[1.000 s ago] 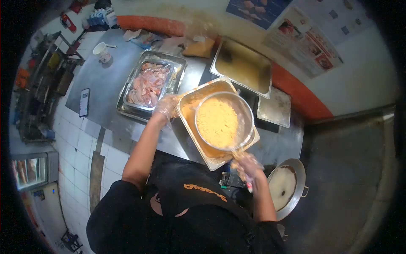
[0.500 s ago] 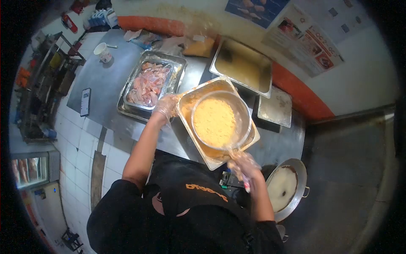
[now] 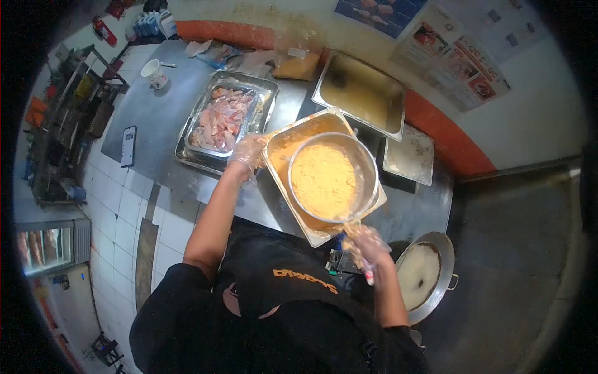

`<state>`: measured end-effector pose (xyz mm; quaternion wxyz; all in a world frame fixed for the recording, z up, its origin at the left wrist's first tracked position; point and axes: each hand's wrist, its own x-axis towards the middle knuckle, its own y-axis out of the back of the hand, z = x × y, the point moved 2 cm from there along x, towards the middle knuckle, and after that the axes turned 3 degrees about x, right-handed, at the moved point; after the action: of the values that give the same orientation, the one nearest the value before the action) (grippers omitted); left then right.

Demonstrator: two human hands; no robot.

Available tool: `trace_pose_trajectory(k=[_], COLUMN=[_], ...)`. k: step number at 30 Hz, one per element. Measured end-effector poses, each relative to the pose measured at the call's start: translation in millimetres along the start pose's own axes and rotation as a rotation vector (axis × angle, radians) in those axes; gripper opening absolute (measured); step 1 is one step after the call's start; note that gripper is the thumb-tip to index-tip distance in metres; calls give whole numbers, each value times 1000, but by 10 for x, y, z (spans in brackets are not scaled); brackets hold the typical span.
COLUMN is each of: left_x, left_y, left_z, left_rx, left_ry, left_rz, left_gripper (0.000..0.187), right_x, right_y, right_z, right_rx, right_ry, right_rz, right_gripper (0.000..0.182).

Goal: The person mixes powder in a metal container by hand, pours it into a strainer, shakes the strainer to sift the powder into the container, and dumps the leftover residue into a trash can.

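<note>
A round sieve point(image 3: 332, 177) with orange-yellow crumbly flour point(image 3: 322, 182) in it is held over a deep rectangular metal pan point(image 3: 279, 149) coated with the same flour. My right hand point(image 3: 367, 245), in a clear plastic glove, is closed round the sieve's handle at the pan's near right corner. My left hand point(image 3: 250, 151), also gloved, grips the pan's left rim. Just left of it, raw meat pieces point(image 3: 223, 118) fill a metal tray set in a larger tray point(image 3: 271, 93).
A deep pan of cloudy liquid point(image 3: 361, 93) stands at the back, beside a shallow tray point(image 3: 408, 159). At the right is a large wok point(image 3: 423, 274) of pale, foamy liquid. A phone point(image 3: 128, 146) and a white cup point(image 3: 154, 73) are on the left.
The sieve and my right hand have shifted slightly to the right relative to the pan. My left hand keeps its hold on the rim. The whole view has shifted slightly.
</note>
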<state>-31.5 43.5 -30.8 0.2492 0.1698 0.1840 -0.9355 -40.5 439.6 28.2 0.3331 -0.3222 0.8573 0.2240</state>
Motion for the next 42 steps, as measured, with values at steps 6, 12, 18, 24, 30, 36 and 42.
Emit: trace_pose_trajectory(k=[6,12,18,24,30,36,42], left_x=[57,22,-3,67,265,374,164], left_y=[-12,-85,-77,-32,73,52,-53], left_z=[-62,22,18,-39,-182,-206,-47], left_rx=[20,-56,-47,102,80,20,-4], left_ry=[12,52,32,-81,3,50,77], left_rz=[5,53,35,117,-121,-240,-195], left_gripper=[23,23,28,29,42,35,29], right_x=[262,147,156,-182,-137,-328,20], right_y=[-106,-197,-242,-308,-134,-166,-323], right_z=[147,-57,37,-535,-80,-439,-363], right_rx=[66,22,254,-7,-66,-56,36], right_ry=[17,67,90,109,340,304,127], right_rz=[174,266,203,108,25,72,106], right_gripper=[45,46,50,45,31,45,43])
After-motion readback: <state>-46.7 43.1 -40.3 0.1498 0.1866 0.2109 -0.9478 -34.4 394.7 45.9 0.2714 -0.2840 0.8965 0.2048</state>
